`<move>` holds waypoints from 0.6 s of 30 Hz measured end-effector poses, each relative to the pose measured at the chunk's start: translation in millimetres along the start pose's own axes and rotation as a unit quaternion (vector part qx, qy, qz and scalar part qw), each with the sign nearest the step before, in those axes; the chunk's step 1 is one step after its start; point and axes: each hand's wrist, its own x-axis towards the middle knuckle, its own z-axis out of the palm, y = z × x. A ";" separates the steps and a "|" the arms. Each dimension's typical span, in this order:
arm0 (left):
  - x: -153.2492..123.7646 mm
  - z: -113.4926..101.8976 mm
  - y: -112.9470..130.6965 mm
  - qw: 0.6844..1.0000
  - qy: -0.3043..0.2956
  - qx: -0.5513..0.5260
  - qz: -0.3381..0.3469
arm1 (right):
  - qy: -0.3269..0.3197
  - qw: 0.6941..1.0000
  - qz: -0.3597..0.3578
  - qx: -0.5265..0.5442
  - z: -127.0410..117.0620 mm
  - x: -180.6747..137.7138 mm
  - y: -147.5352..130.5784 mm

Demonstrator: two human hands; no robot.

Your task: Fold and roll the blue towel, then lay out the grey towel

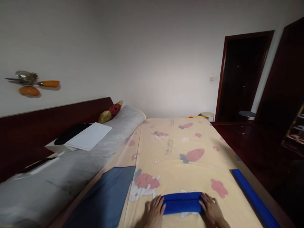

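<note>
On my far left a grey bolster (pixel 71 164) runs along the dark headboard (pixel 47 126), with a white sheet of paper (pixel 89 136) lying on top of it. Nearer me a dark blue cloth (pixel 106 196) lies flat on the bedspread (pixel 180 148), the yellow one printed with strawberries.

My left hand (pixel 154 213) rests palm down, fingers loosely together, its tips touching the left end of the blue roll (pixel 182 202). The roll lies crosswise right in front of me, low on the bedspread, caught between both hands. My right hand (pixel 212 210) caps the other end, fingers curved over it and slightly spread.

I judge the main risk to be uneven pressure: if one hand pushes harder, the roll could skew, or loosen at the slack end. The bedspread underneath looks soft, so it may bunch and drag along with the roll.

Further right a long blue tube (pixel 255 198) lies near the bed's edge, well apart from my right hand; a careless elbow could knock it off toward the dark floor (pixel 261 152).
</note>
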 end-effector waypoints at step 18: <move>-16.9 56.4 27.1 0.982 0.037 -0.022 0.184 | 0.042 0.995 -0.092 -0.006 69.1 -24.1 -19.8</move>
